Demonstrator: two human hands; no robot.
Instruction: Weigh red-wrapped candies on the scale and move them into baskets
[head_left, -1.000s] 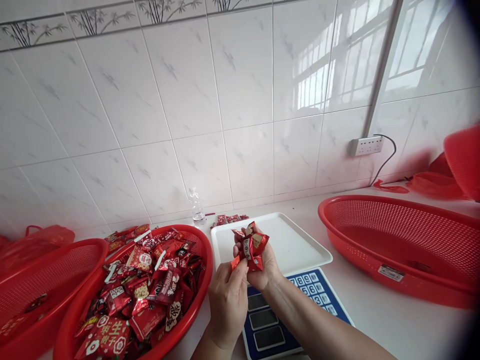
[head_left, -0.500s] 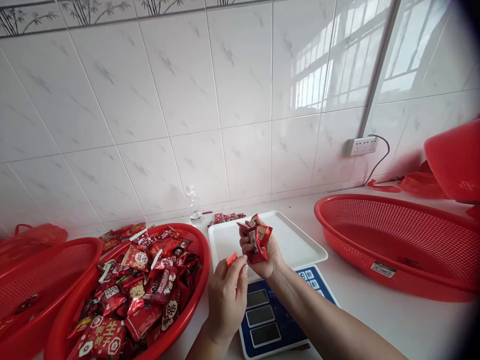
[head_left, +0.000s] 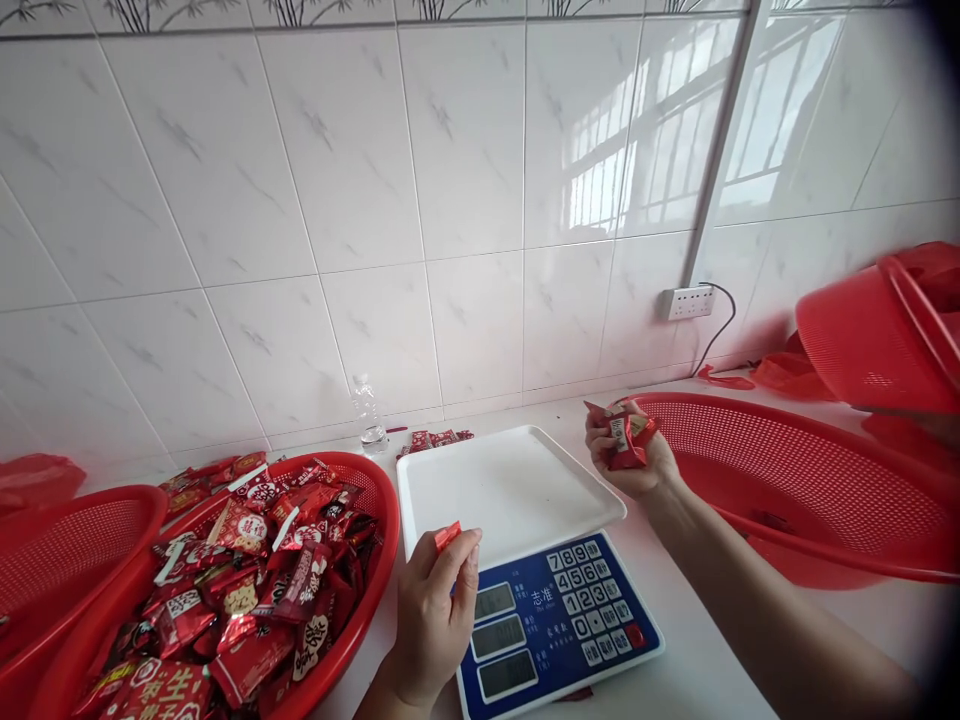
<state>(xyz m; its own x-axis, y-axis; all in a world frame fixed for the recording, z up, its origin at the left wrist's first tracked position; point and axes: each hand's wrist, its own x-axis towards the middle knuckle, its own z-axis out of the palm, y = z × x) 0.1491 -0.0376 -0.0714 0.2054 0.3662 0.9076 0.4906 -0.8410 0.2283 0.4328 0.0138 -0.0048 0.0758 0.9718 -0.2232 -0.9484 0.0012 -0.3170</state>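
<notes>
My left hand (head_left: pixel 435 615) pinches one small red candy (head_left: pixel 447 536) between thumb and fingers, just left of the blue scale (head_left: pixel 551 620) and by the white weighing tray (head_left: pixel 502 490). My right hand (head_left: pixel 630 460) is closed round a bunch of red candy packets (head_left: pixel 626 435), held at the left rim of the big empty red basket (head_left: pixel 810 480). A red basket of candy packets (head_left: pixel 247 580) sits to the left of my left hand.
Another red basket (head_left: pixel 67 560) lies at the far left. A tilted red basket (head_left: pixel 877 335) hangs at the right edge. A small plastic bottle (head_left: pixel 368 412) and loose candies (head_left: pixel 435 438) rest by the tiled wall. A wall socket (head_left: pixel 686 302) with a cable is behind.
My right hand has carried its bunch of packets rightward from above the tray to the empty basket's rim. My left hand came away from it with one candy and stays low.
</notes>
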